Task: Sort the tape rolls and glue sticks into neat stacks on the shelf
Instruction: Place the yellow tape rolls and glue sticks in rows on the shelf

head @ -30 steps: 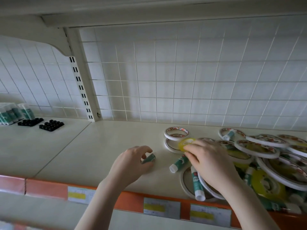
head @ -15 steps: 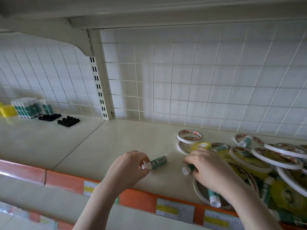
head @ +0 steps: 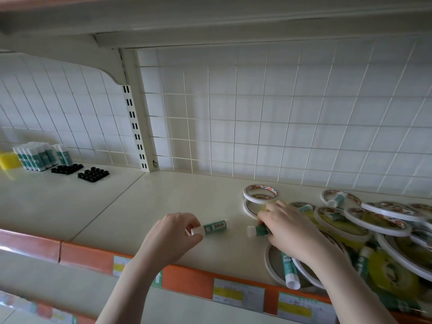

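The left hand (head: pixel 174 237) pinches a green glue stick (head: pixel 210 228) by its white cap, thumb and forefinger curled round that end; the green body with its barcode juts out to the right of the fingers, just above or on the cream shelf (head: pixel 145 206), and which of the 2 cannot be told. The right hand (head: pixel 289 230) is curled over a second glue stick (head: pixel 257 230), gripping its green body so that only the white cap end pokes out to the left of the fingers. The 2 sticks lie near each other, cap ends both toward the left, with a bare strip of shelf between them.

Just behind the right hand stand 2 tape rolls (head: pixel 260 192), 1 leaning on the other. To the right spreads a loose heap of tape rolls (head: pixel 374 220) with more glue sticks mixed in; 1 of them (head: pixel 289 270) lies inside a flat roll at the shelf's front edge, below the right wrist.

Far left on the shelf, a tidy row of upright glue sticks (head: pixel 37 156) stands against the wire grid back (head: pixel 257 113), with 2 black trays (head: pixel 80 171) just in front of it and a yellow box (head: pixel 7 161) beside it.
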